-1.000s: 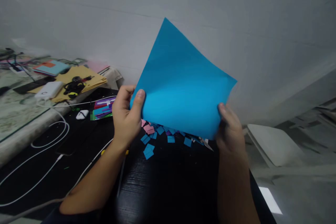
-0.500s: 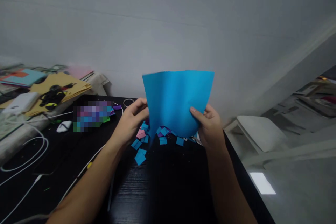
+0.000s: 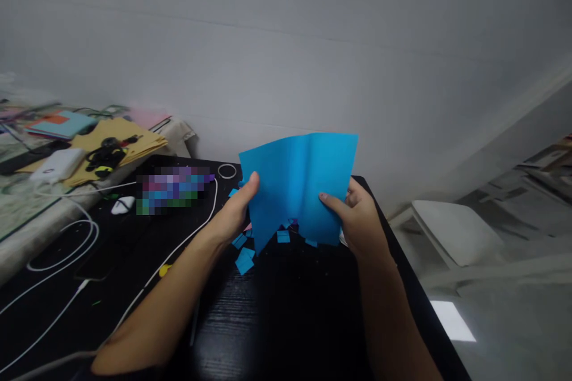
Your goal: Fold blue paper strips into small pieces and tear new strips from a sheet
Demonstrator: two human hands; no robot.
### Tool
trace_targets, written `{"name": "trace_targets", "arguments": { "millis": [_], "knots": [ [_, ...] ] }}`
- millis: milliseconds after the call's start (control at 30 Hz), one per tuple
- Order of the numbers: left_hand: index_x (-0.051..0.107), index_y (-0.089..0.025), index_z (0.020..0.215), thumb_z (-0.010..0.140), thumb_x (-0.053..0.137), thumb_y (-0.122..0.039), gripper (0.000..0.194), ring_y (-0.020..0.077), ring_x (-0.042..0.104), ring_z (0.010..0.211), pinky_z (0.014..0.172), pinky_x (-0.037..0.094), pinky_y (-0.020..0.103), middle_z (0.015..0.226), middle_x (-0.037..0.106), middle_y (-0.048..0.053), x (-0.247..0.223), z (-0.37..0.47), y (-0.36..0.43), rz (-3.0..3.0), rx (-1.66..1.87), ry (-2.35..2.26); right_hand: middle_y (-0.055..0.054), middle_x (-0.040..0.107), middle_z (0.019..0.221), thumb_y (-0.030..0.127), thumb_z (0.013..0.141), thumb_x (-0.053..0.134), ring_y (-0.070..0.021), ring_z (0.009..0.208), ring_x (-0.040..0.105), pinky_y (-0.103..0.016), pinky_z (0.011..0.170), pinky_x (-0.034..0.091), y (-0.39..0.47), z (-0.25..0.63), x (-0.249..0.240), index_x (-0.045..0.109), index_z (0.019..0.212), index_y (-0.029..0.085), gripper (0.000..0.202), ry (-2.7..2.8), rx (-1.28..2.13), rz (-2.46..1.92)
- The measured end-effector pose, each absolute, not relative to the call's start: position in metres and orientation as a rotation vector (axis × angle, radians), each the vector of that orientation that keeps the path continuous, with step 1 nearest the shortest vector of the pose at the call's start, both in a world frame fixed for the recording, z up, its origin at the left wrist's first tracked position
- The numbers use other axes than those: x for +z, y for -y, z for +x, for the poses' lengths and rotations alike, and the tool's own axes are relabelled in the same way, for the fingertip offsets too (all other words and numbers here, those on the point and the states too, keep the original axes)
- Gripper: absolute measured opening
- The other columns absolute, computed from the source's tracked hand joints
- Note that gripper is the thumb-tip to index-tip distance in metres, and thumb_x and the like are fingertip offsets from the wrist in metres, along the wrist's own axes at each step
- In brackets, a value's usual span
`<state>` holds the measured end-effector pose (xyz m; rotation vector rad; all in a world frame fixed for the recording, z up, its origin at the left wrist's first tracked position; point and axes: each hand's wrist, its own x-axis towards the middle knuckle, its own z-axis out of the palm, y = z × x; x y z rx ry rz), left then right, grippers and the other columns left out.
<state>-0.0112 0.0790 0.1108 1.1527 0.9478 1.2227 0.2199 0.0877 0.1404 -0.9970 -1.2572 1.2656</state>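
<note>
A creased sheet of blue paper (image 3: 286, 184) is held up above the black table, its lower edge uneven. My left hand (image 3: 236, 205) grips the sheet's left edge, thumb on the near face and the other fingers hidden behind. On the right edge, my right hand (image 3: 355, 211) pinches the paper with its thumb in front and fingers behind. Small folded blue paper pieces (image 3: 245, 261) lie on the table below and behind the sheet, with a bit of pink and purple among them, partly covered by it.
The black table (image 3: 286, 321) stands against a grey wall. At left are white cables (image 3: 96, 232), a phone (image 3: 96, 262), a white earphone case (image 3: 123, 205), a power bank (image 3: 58, 165) and yellow envelopes (image 3: 120, 137). A white stool (image 3: 456, 229) stands right of the table.
My left thumb has come onto the near face of the sheet. The paper's left side has dropped lower, and a vertical bend shows more clearly near its middle.
</note>
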Motion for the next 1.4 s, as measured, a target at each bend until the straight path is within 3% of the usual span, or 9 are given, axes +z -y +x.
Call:
{"name": "trace_targets", "arguments": {
  "millis": [267,467,633,700,900,1033,1200,1267,1400],
  "knots": [
    [0.025,-0.037,0.166,0.099,0.035,-0.074,0.077,0.0363,0.024,0.159,0.127,0.025,0.060,0.175,0.021,0.004,0.117,0.012,-0.065,1.976,1.073,-0.857,-0.013,0.077,0.123,0.047,0.074,0.086,-0.0386,0.115,0.072,-0.055,0.097,0.061,-0.081,0.210,0.140,0.071,0.122,0.023,0.056,1.343,1.147,-1.029],
    [0.050,-0.035,0.151,0.104,0.054,-0.036,0.047,0.0339,0.041,0.146,0.120,0.032,0.062,0.156,0.048,0.012,0.105,0.020,-0.079,2.331,1.245,-1.158,-0.014,0.075,0.128,0.056,0.069,0.089,-0.0409,0.119,0.070,-0.057,0.094,0.062,-0.087,0.219,0.134,0.062,0.142,0.027,0.083,1.286,1.286,-0.987],
    [0.022,-0.033,0.163,0.080,0.084,-0.051,0.105,0.0416,0.036,0.150,0.120,0.035,0.065,0.165,0.034,0.017,0.097,0.011,-0.095,2.084,1.343,-1.143,-0.013,0.075,0.128,0.064,0.074,0.084,-0.0399,0.116,0.071,-0.056,0.090,0.064,-0.089,0.225,0.132,0.064,0.141,0.032,0.077,1.213,1.431,-1.011],
    [0.016,-0.033,0.164,0.077,0.086,-0.051,0.114,0.0430,0.042,0.147,0.116,0.042,0.065,0.165,0.036,0.017,0.097,0.008,-0.095,1.905,1.280,-1.068,-0.011,0.074,0.129,0.067,0.077,0.080,-0.0388,0.117,0.071,-0.054,0.090,0.065,-0.087,0.224,0.134,0.065,0.139,0.034,0.071,1.215,1.466,-0.989],
    [0.043,-0.027,0.144,0.080,0.085,-0.044,0.079,0.0376,0.067,0.121,0.099,0.058,0.057,0.136,0.066,0.014,0.108,0.013,-0.087,1.397,1.285,-0.909,-0.008,0.076,0.128,0.067,0.081,0.076,-0.0372,0.113,0.073,-0.054,0.089,0.064,-0.083,0.220,0.139,0.071,0.130,0.035,0.059,1.249,1.494,-0.976],
    [0.053,-0.023,0.120,0.082,0.082,-0.045,0.053,0.0307,0.074,0.102,0.087,0.062,0.048,0.116,0.074,0.010,0.116,0.016,-0.085,1.181,1.277,-0.861,-0.008,0.079,0.119,0.063,0.082,0.076,-0.0390,0.109,0.074,-0.056,0.085,0.065,-0.086,0.221,0.136,0.072,0.127,0.034,0.053,1.245,1.420,-1.038],
    [0.056,-0.021,0.112,0.086,0.077,-0.049,0.043,0.0272,0.072,0.099,0.087,0.059,0.044,0.112,0.074,0.010,0.113,0.019,-0.084,1.173,1.309,-0.968,-0.007,0.077,0.123,0.087,0.091,0.032,-0.0375,0.130,0.064,-0.056,0.097,0.061,-0.086,0.223,0.137,0.071,0.126,0.036,0.073,1.288,1.283,-0.906],
    [0.057,-0.021,0.114,0.089,0.073,-0.050,0.042,0.0277,0.070,0.104,0.091,0.058,0.044,0.117,0.072,0.011,0.111,0.020,-0.082,1.212,1.322,-1.013,-0.008,0.075,0.126,0.083,0.090,0.045,-0.0381,0.132,0.063,-0.056,0.099,0.060,-0.084,0.224,0.138,0.071,0.125,0.034,0.066,1.304,1.242,-0.911],
    [0.058,-0.022,0.117,0.098,0.059,-0.054,0.037,0.0271,0.066,0.113,0.099,0.053,0.043,0.122,0.069,0.010,0.114,0.020,-0.064,1.374,1.297,-1.031,-0.008,0.075,0.126,0.047,0.076,0.088,-0.0376,0.116,0.071,-0.058,0.095,0.062,-0.084,0.225,0.138,0.068,0.124,0.030,0.055,1.255,1.179,-1.044]
  ]
}}
